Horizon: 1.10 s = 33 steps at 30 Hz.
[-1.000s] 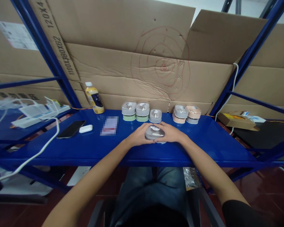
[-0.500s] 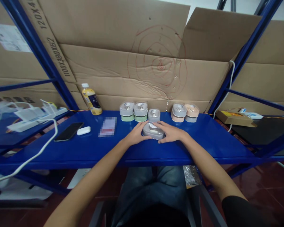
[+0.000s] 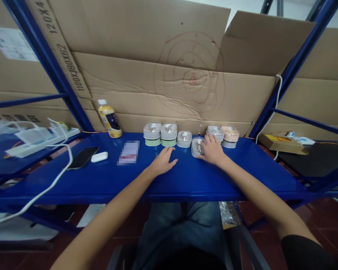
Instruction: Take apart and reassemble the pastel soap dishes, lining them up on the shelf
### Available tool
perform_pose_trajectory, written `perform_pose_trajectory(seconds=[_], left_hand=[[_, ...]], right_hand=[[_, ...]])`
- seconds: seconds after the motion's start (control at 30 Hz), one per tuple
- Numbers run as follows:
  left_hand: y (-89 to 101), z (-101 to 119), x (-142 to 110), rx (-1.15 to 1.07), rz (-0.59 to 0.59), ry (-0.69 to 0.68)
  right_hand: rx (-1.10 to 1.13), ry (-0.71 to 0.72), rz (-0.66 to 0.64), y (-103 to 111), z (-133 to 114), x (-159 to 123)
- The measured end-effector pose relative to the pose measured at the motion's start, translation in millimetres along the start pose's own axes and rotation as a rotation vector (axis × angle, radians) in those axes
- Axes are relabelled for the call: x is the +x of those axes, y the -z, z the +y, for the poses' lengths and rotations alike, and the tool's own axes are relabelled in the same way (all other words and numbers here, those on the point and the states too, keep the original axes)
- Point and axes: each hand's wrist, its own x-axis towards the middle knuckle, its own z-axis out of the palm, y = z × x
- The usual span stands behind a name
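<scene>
A small grey lidded box [image 3: 197, 147] with a clear lid sits on the blue table, and my right hand [image 3: 214, 150] grips it from the right side. My left hand [image 3: 163, 162] is apart from it to the left, palm down over the tabletop with fingers outstretched and nothing in them. Another low grey box [image 3: 184, 139] stands just beyond, between my hands. Behind my left hand are two grey-topped boxes with green lower parts, one at the left [image 3: 152, 133] and one beside it [image 3: 168, 133].
At the back right are a grey-topped box [image 3: 215, 132] and a peach-topped box [image 3: 230, 135]. A yellow drink bottle [image 3: 109, 119], a phone [image 3: 83, 157], a white earbud case [image 3: 99, 157] and a blurred card [image 3: 129, 152] lie leftward. A white cable [image 3: 49, 187] hangs across the left.
The grey box held between both hands has moved right and back with my right hand. My left hand has let go and stays to the left.
</scene>
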Motion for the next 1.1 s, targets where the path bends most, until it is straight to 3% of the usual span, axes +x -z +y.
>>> perform_pose_trajectory(seconds=[0.13,0.27,0.43,0.53,0.63,0.73,0.87,0.93,1.0,1.1], left_hand=[[0.8,2.6,-0.3,0.005,-0.02,0.017],[0.4,3.3,0.0,0.011,-0.024,0.022],[-0.6,1.4,0.8,0.015,-0.017,0.001],[-2.1,-0.8,1.0,0.01,-0.006,-0.002],[-2.9,-0.9,0.5,-0.03,0.014,-0.006],[-0.8,3.9,-0.8,-0.075,0.032,-0.011],[6.4,13.7,-2.6,-0.169,0.08,-0.092],[9.4,16.5,-3.4,-0.219,0.092,-0.106],[10.6,16.9,-4.2,-0.243,0.076,-0.095],[9.0,14.1,-5.1,-0.245,0.03,-0.092]], right_hand=[[-0.036,-0.038,0.01,-26.0,11.5,31.5],[0.007,-0.096,0.036,-37.5,14.3,48.5],[0.164,0.03,0.096,-36.3,-9.2,59.8],[0.235,0.104,0.033,-36.4,-31.1,64.2],[0.278,0.093,-0.024,-32.2,-47.6,56.4],[0.361,0.1,0.02,-18.2,-55.6,34.9],[0.478,-0.11,0.134,5.1,-61.3,11.6],[0.498,-0.231,0.077,11.5,-62.2,10.6],[0.568,-0.258,-0.08,13.0,-59.3,14.8],[0.813,-0.026,-0.247,9.8,-47.3,21.1]])
